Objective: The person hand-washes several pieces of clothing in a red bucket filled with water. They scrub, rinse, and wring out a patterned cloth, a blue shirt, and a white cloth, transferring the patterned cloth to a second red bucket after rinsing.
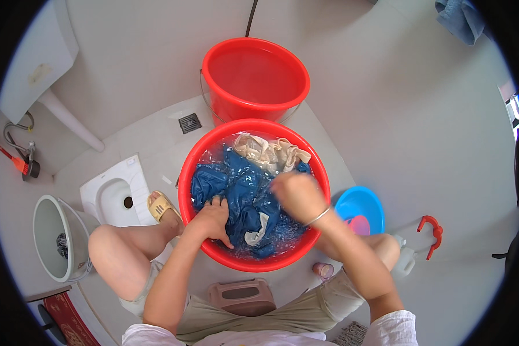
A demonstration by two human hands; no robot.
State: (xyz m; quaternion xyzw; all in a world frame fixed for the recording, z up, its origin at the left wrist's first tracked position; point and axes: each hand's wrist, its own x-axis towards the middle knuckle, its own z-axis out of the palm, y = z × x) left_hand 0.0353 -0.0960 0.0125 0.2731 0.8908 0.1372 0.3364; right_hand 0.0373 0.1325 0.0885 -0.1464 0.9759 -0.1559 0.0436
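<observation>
A red plastic tub (185,173) of water stands between my knees. Soaking in it are a wet blue garment (242,173) and a cream cloth (259,152) at the far side. A small white patch of fabric (257,231) shows among the blue folds near me. My left hand (212,218) lies on the blue garment at the tub's left, palm down with fingers apart. Above the right part of the tub, my right hand (300,194) is curled and motion-blurred, a bracelet on its wrist; whether it grips anything is hidden.
Behind the tub stands a red bucket (255,78) holding water. A blue basin (361,203) with a pink item (358,225) sits to the right, near a purple cup (323,271). At left are a squat toilet (112,194) and a grey bucket (69,242). A plastic stool (242,296) is below me.
</observation>
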